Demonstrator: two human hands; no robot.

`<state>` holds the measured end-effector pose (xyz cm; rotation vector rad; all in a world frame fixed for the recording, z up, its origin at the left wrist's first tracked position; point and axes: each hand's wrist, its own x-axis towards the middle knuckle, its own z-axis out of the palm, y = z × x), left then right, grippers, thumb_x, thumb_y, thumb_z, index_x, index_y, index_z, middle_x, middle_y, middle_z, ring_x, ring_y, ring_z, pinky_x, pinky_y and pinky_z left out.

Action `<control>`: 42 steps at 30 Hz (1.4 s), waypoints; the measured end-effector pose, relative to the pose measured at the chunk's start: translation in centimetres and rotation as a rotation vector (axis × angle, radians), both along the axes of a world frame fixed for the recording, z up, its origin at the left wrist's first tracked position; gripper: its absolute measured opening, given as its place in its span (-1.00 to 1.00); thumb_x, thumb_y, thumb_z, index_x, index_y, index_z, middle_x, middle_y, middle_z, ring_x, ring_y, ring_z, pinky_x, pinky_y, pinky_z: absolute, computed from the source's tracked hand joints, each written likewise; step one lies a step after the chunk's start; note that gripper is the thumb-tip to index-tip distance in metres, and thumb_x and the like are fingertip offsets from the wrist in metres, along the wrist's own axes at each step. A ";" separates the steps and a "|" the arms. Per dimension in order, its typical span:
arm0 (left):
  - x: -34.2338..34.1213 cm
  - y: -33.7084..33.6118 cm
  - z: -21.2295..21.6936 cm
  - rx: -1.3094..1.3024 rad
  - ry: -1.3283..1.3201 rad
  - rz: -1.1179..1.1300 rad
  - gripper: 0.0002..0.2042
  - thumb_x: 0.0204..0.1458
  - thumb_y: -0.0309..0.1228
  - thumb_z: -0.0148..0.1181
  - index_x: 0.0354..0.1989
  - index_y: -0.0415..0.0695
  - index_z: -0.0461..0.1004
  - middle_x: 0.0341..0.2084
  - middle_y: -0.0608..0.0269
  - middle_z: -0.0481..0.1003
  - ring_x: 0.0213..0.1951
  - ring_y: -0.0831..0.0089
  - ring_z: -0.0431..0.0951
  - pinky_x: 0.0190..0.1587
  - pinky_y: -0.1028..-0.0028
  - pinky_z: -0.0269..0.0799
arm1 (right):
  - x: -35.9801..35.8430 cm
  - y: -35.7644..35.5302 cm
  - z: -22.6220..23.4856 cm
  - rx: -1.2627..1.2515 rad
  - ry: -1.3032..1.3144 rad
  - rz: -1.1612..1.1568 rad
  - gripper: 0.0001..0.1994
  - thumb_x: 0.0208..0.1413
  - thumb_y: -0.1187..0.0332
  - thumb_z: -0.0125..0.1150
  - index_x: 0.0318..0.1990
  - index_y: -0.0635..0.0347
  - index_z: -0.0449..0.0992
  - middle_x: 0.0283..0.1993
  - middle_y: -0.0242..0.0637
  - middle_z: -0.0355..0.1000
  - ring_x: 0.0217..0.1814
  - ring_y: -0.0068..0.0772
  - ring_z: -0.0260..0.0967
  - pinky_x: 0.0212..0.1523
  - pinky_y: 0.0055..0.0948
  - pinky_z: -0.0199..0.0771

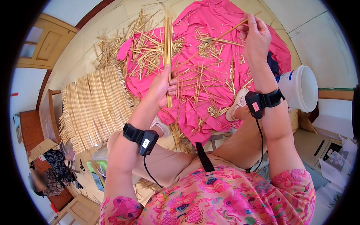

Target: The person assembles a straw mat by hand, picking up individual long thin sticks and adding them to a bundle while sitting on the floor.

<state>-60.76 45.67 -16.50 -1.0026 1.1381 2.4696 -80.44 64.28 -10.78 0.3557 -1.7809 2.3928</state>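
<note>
My left hand (164, 84) is closed around an upright bundle of long straw stalks (167, 45), which reaches well above and a little below the fist. Out to the upper right, my right hand (256, 33) pinches one long thin stalk (221, 37) near its end. That stalk slants down and left toward the bundle. Beneath both hands spreads a bright pink cloth (191, 22), strewn with loose stalks (198, 80) and short cut pieces (210, 48).
A woven straw mat (95, 107) lies at the left, beside a heap of straw (110, 48). A white bucket (304, 89) stands at the right, near my shoe (237, 105). Another person (50, 180) is at the lower left, by a green tray (96, 172).
</note>
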 end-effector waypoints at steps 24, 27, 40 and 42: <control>-1.3 -0.5 0.7 0.015 0.193 -0.030 -0.63 0.15 -0.01 -0.14 -0.28 -0.10 0.36 -0.47 0.34 0.39 -0.43 0.58 0.42 -0.42 0.58 0.42 | 12.6 -3.8 -4.0 0.675 1.089 0.512 -0.74 -0.19 0.55 0.16 -0.24 0.28 0.50 -0.16 -0.25 0.40 -0.13 -0.26 0.39 -0.07 -0.36 0.44; -1.7 -0.2 0.7 -0.050 0.160 0.039 -0.66 0.17 -0.05 -0.16 -0.32 -0.09 0.34 -0.53 0.40 0.34 -0.52 0.61 0.35 -0.49 0.60 0.34 | 12.7 -3.8 -4.3 0.628 0.998 0.534 -0.73 -0.17 0.54 0.14 -0.21 0.28 0.49 -0.16 -0.24 0.39 -0.11 -0.25 0.37 -0.04 -0.37 0.42; -3.6 1.6 1.9 -0.326 0.495 0.437 -0.69 0.23 -0.14 -0.28 -0.45 -0.07 0.20 -0.64 0.40 0.16 -0.63 0.63 0.08 -0.57 0.61 0.06 | 14.2 -5.5 -5.8 -0.274 -1.177 0.823 -0.44 0.20 -0.11 -0.31 -0.05 0.28 0.30 -0.15 -0.18 0.34 -0.05 -0.30 0.28 0.01 -0.27 0.27; -3.7 2.1 1.6 -0.437 0.526 0.419 -0.68 0.24 -0.16 -0.31 -0.45 -0.11 0.19 -0.63 0.35 0.19 -0.61 0.58 0.12 -0.54 0.59 0.12 | 14.4 -6.4 -5.1 -0.358 -1.184 0.767 -0.45 0.21 -0.12 -0.34 -0.11 0.25 0.31 -0.16 -0.21 0.35 -0.08 -0.34 0.30 -0.01 -0.28 0.28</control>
